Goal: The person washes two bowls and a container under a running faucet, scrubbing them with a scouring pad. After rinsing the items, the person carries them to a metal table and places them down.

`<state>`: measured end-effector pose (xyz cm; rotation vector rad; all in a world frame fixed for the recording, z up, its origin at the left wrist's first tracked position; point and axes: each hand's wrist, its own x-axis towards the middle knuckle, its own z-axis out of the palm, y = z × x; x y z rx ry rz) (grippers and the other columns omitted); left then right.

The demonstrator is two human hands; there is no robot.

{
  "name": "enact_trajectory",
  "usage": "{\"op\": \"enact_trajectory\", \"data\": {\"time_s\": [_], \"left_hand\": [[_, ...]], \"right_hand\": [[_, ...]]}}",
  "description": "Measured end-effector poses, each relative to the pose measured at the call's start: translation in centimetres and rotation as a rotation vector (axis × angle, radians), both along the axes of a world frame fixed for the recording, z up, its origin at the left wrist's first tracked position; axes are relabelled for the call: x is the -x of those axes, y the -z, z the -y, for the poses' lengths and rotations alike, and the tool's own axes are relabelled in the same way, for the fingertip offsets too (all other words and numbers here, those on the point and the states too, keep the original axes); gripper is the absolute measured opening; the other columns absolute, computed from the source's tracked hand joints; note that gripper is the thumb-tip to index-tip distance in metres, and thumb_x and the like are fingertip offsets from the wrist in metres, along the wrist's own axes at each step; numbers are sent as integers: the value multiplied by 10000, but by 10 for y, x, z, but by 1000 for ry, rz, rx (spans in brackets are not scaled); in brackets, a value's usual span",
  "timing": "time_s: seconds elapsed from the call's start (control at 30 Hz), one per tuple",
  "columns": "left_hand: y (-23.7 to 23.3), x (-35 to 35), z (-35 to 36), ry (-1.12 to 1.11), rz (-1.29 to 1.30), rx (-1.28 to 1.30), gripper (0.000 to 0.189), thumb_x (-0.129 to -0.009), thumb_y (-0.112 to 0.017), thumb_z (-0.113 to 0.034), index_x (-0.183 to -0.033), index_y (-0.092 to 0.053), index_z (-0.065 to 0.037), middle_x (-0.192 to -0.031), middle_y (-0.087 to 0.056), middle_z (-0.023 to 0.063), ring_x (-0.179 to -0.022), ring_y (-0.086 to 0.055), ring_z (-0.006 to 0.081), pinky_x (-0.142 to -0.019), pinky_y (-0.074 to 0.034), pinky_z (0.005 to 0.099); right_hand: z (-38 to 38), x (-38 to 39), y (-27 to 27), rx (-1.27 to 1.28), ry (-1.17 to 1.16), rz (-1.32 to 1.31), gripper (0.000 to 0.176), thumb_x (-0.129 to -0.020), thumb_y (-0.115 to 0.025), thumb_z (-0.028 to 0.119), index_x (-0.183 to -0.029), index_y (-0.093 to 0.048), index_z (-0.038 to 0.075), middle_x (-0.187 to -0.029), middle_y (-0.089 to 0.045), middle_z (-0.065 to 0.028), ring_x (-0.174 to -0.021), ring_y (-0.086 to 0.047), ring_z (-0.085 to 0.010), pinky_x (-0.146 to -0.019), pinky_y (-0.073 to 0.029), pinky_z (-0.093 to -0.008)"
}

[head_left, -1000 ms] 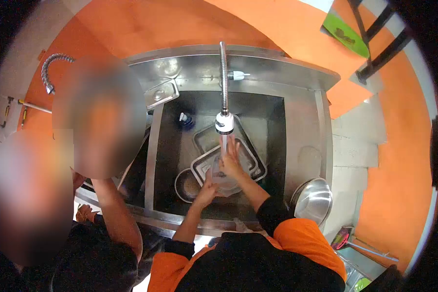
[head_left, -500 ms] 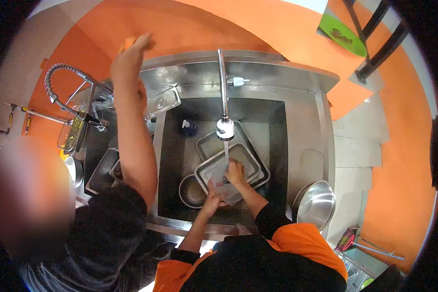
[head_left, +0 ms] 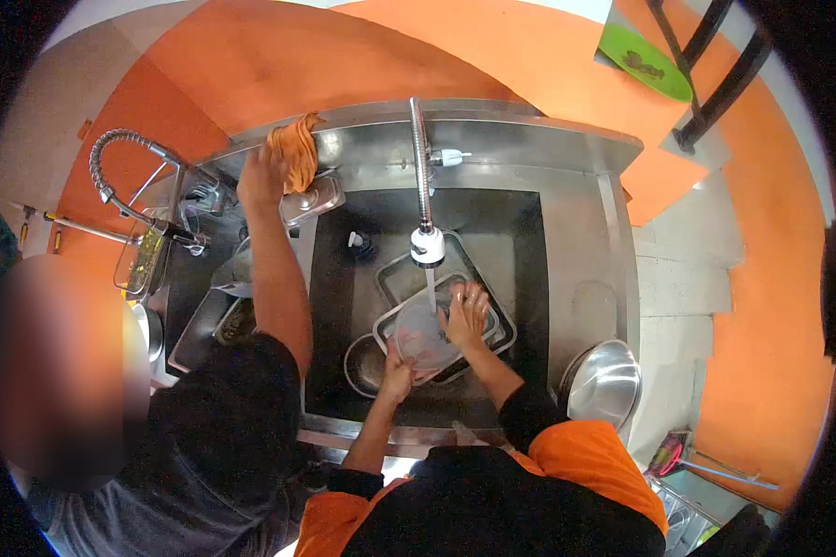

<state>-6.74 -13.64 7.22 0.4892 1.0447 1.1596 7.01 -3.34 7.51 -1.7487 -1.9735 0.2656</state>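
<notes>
My left hand (head_left: 397, 376) grips the lower edge of a round, translucent plastic lid or shallow container (head_left: 422, 336); its exact kind does not show. Beside it, at the right edge of the round piece, my right hand (head_left: 467, 316) has its fingers spread, with no grip visible. Water runs from the white spray head (head_left: 427, 248) down onto the round piece. Beneath lie two rectangular metal trays (head_left: 406, 271), one overlapping the other in the sink (head_left: 520, 269). A round dark pan (head_left: 366, 364) lies left of my left hand.
At my left, a co-worker's arm (head_left: 274, 260) reaches over the counter with an orange cloth (head_left: 297, 158) at the hand. A pump bottle (head_left: 359, 245) stands in the sink. Metal bowls (head_left: 605, 385) sit on the right, and a second spring tap (head_left: 111, 153) is at the left.
The round piece has tilted up and turned more face-on under the water. My right hand has shifted right and its fingers have spread. The co-worker's hand has come down with the orange cloth.
</notes>
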Motion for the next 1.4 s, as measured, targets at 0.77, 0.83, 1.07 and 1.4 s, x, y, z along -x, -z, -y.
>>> {"op": "enact_trajectory", "data": {"time_s": [0.77,0.83,1.07,1.4], "left_hand": [[7,-35,22,-29,209,85,585,-831,-371,34,-1308,-112,-185,-1258,-348,164,-1031,-517,337,-799,-495,501],[-5,-27,16,-32,170,144,556,-842,-399,16,-1292,-129,-168,-1229,-381,159,-1015,-530,308,-790,-508,472],[51,-16,16,179,-1181,-350,634,-749,-620,-232,-1232,-256,-42,-1113,-429,155,-1108,-438,260,-941,-363,351],[1,55,-32,143,17,182,424,-805,-607,-267,-1135,-501,-23,-1018,-565,61,-947,-517,135,-797,-431,290]], "right_hand": [[20,36,24,166,-167,-237,208,-649,-563,-2,-856,-551,-23,-913,-538,-185,-844,-481,-367,-808,-374,-424],[31,42,22,308,-461,-546,163,-676,-574,71,-819,-584,-7,-961,-558,-179,-908,-510,-341,-834,-375,-371],[43,25,24,742,-177,-782,758,-701,-685,412,-1236,-384,-34,-1211,-430,-203,-1093,-454,-287,-935,-346,-346],[1,-25,-8,1194,-199,-1395,477,-739,-692,263,-1107,-502,26,-979,-571,-96,-906,-554,-185,-738,-472,-327]]}}
